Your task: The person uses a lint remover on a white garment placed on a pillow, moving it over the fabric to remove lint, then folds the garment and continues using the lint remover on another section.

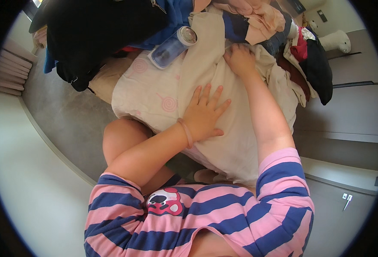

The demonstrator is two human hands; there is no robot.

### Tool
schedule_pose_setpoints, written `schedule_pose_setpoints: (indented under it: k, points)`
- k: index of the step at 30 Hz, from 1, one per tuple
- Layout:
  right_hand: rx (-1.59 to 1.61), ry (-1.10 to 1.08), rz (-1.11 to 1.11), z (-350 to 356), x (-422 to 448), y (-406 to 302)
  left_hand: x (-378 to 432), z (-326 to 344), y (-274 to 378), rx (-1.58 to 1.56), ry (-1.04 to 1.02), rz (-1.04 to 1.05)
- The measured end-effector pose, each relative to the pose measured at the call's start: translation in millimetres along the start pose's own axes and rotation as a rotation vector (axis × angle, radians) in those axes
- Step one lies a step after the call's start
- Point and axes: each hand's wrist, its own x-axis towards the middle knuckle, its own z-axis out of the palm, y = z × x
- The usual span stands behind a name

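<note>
My left hand lies flat with its fingers spread on a cream garment, a pale bangle at its wrist. Farther up the same cloth, my right hand rests palm down near a fold. Its fingertips are partly lost against the fabric, so whether they pinch it is unclear. Up and to the left of both hands lies an electric fabric shaver, with a round metal mesh head and a see-through bluish body. Beneath the garment, a white cloth with pink lollipop prints covers the surface.
Heaped clothes rise at the far side: a black garment, a blue one and a peach one. More clothing, including a black piece, hangs at the right. Grey drawers stand beyond it. A pleated curtain is at left.
</note>
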Motion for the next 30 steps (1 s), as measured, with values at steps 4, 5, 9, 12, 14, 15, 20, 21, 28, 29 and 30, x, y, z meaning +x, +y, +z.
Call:
schedule_pose_setpoints:
  k: [4, 5, 9, 12, 14, 15, 20, 21, 28, 29, 30]
  points:
    - [-0.205, -0.229, 0.019, -14.9, 20.6, 8.5, -6.4, 0.3, -4.7, -0.022, -0.025, -0.01]
    - [-0.206, -0.228, 0.011, -9.6, 18.8, 12.0, -8.3, 0.1, -6.0, -0.014, -0.051, 0.006]
    - [-0.089, 0.009, -0.113, -9.0, 10.8, 26.4, -3.3, -0.5, -1.3, -0.018, -0.085, -0.008]
    - [0.2, -0.054, -0.025, -56.3, 6.6, -5.4, -4.7, 1.5, 0.4, 0.0, -0.101, 0.006]
    - [0.399, -0.039, 0.071, -78.6, 3.1, -32.5, -4.9, 0.2, 0.8, 0.018, -0.106, 0.006]
    - [0.801, -0.234, 0.183, -80.6, 0.9, -43.6, -5.3, 0.3, 0.8, 0.019, -0.107, 0.007]
    - [1.788, -0.916, 0.467, -88.8, -26.6, -122.2, -2.0, -5.3, 2.3, 0.044, -0.178, -0.018]
    - [1.797, -0.917, 0.467, -79.5, -27.1, -133.3, -3.0, -1.1, 1.2, 0.049, -0.186, -0.02]
    - [1.967, -0.636, 0.7, -66.2, -6.5, -179.5, 1.9, 7.0, -3.9, -0.132, 0.096, 0.032]
    - [1.947, -0.607, 0.731, -65.4, -5.1, -183.9, 2.6, 9.2, -5.6, -0.255, 0.144, 0.025]
    - [1.944, -0.607, 0.727, -66.0, -4.9, -187.3, 2.0, 10.6, -6.1, -0.254, 0.148, 0.025]
